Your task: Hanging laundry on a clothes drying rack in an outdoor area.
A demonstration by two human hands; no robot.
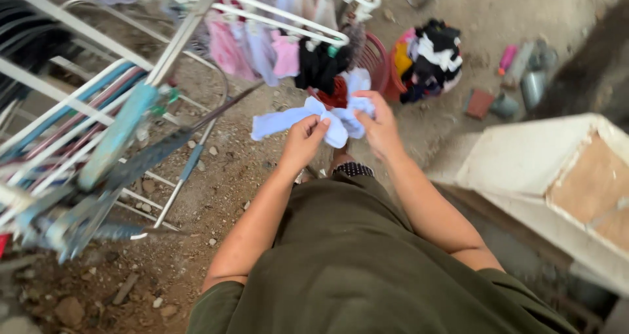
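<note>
A small pale blue garment (313,117) is stretched between both hands in front of my body. My left hand (303,141) pinches its middle from below. My right hand (378,125) grips its bunched right end. Straight ahead stands a white metal drying rack (288,17) with pink, lilac and black small clothes (283,53) hanging from its rails. Behind the garment sits a red basket (374,57), partly hidden by my hands.
A second red basket (396,72) heaped with black, white and coloured laundry (432,55) rests on the dirt ground at upper right. Rack legs and bars (111,144) fill the left side. A white block-like ledge (544,170) lies at right. Stones and cans are scattered around.
</note>
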